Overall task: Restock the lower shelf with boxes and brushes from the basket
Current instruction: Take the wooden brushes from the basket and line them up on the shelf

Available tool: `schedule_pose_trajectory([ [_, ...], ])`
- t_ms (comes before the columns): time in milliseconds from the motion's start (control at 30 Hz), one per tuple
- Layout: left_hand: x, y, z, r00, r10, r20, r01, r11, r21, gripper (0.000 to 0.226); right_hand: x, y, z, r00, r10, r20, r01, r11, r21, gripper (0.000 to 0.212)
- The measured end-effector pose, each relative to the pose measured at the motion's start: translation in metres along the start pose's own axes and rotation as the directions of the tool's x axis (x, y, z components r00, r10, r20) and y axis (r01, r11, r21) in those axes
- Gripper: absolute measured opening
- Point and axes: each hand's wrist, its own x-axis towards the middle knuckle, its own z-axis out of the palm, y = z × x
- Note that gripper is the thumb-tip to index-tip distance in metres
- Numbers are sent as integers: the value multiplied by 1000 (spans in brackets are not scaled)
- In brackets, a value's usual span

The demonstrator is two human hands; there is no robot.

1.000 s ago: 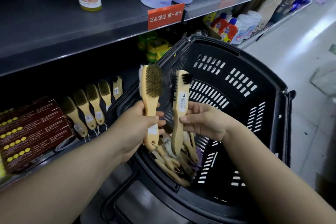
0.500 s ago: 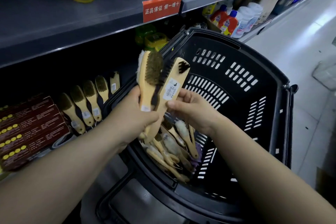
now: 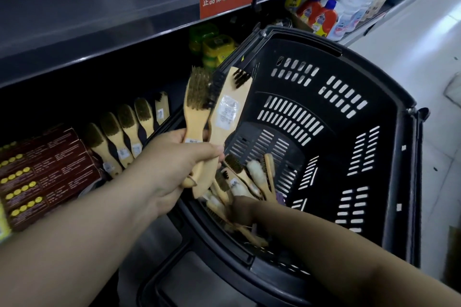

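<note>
Two brushes (image 3: 212,117) sit gripped in left hand (image 3: 174,164) fingers; right hand (image 3: 240,209) digs in the basket (image 3: 374,132), fingers hidden. Several remain; lower shelf (image 3: 62,169) partly stocked.

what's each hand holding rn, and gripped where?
Left hand grips two wooden-handled bristle brushes by their lower handles. Right hand is down among the brushes in the black plastic basket; hold cannot be told.
</note>
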Motion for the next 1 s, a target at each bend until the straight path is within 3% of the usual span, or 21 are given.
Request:
schedule_pose_trajectory([
  [100,-1,2,1,1000,-20,5,20,998,-53,10,-3,7,-4,986,50,158,-57,998,39,44],
  [200,-1,5,4,1000,-4,6,4,994,-113,11,-16,12,-23,982,41,185,-70,986,153,15],
  [233,-1,6,5,1000,7,13,-5,992,-127,13,-24,12,-34,981,36,190,-80,970,231,17],
  [267,-1,6,5,1000,15,22,-12,990,-139,17,-35,13,-47,985,16,173,-72,943,325,18],
  [333,-2,6,6,999,22,27,-17,986,-166,28,-63,13,-76,1000,-9,7,4,872,489,18],
  [400,-2,6,6,999,32,11,-30,985,-170,28,-93,14,-97,971,-2,-239,175,690,702,21],
  [467,0,3,6,999,44,-4,-44,987,-157,15,-122,8,-101,911,35,-411,368,383,847,20],
  [533,1,1,8,998,50,-27,-54,984,-169,11,-144,-3,-92,895,8,-446,444,79,893,20],
  [567,1,0,8,998,53,-34,-58,983,-174,16,-151,-9,-85,894,-36,-447,447,-25,894,20],
  [633,-1,1,11,997,59,-50,-67,982,-179,18,-162,-21,-74,876,-128,-465,455,-99,885,21],
  [733,-3,-1,13,997,51,-66,-61,985,-164,10,-171,-37,-66,833,-237,-500,502,-57,863,29],
  [867,-6,0,13,997,57,-58,-66,981,-185,7,-177,-48,-64,786,-279,-552,616,285,734,26],
  [1000,-7,3,8,994,110,-8,-110,986,-129,41,-188,-51,-65,722,-392,-570,674,583,454,25],
])
